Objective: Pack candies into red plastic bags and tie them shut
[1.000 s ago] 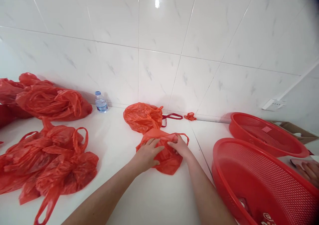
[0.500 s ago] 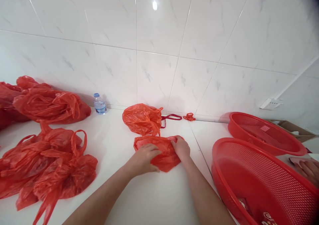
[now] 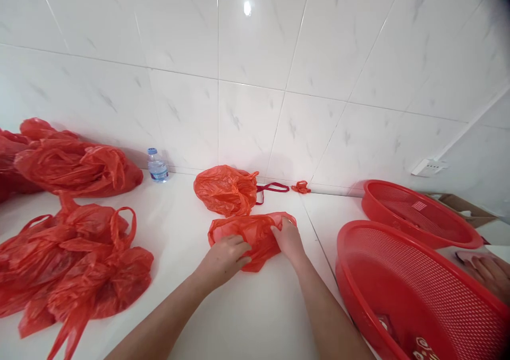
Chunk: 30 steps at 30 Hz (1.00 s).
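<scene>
A thin red plastic bag (image 3: 261, 238) lies loosely spread on the white table in front of me. My right hand (image 3: 289, 239) grips its upper right part, thumb on the near side and fingers behind the film. On the bag's left part, my left hand (image 3: 225, 256) has its fingers curled over the plastic, partly hiding it; the thumb sits a little below the index finger. Just behind, a bunched orange-red plastic bag (image 3: 226, 190) rests near the wall.
Filled red bags (image 3: 83, 254) lie at left, with a water bottle (image 3: 158, 166) behind. A dark red strap (image 3: 274, 187) and a small orange-red scrap (image 3: 302, 187) lie by the wall. Red baskets (image 3: 382, 275) stand at right, several packets inside the nearer one. Another person's hand (image 3: 488, 275) is beyond.
My left hand has drawn its fingers in closer on the bag and shifted slightly left. The bag is spread wider, its lower edge moved left. My right hand has barely moved.
</scene>
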Available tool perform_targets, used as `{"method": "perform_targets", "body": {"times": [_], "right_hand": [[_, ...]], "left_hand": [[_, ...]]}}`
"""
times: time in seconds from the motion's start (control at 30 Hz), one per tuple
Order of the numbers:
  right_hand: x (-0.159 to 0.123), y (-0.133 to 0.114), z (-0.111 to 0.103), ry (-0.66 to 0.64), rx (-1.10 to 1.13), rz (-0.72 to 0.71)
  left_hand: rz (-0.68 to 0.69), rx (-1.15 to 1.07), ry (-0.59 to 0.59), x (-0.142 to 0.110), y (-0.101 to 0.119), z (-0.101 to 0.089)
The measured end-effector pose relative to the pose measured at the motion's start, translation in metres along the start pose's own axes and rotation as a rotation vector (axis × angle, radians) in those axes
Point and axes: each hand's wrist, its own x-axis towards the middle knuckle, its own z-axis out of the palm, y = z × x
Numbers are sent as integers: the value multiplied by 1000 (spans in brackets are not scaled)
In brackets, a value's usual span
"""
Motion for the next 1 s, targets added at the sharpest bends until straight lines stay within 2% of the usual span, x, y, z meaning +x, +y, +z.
{"method": "perform_targets", "body": {"times": [0.1,0.2,0.27,0.33,0.43,0.5,0.57,0.67,0.73,0.87,1.0], "right_hand": [[-32,-4,-12,-17,64,-68],[-75,-3,-30,-54,155,-174],[-104,4,-46,-24,148,-241],[-131,15,-63,59,78,-282],[-163,41,-87,263,-77,-316],[-178,60,-100,382,-188,-283],[-190,78,-107,448,-306,-203],[-202,98,-105,463,-484,-95],[-208,104,-98,442,-583,-84],[-216,100,-80,479,-685,-153],[-228,94,-71,487,-661,-182]], "left_hand": [[-25,-16,28,-3,-4,2],[23,-33,99,-10,-10,9],[60,-12,175,-15,-13,13],[60,40,280,-18,-17,15],[1,123,440,-20,-25,15],[-80,154,513,-19,-32,14],[-183,138,561,-18,-37,14],[-308,48,583,-14,-43,15],[-351,-1,568,-12,-45,16],[-375,-50,517,-11,-43,17],[-382,-69,497,-10,-42,19]]}}
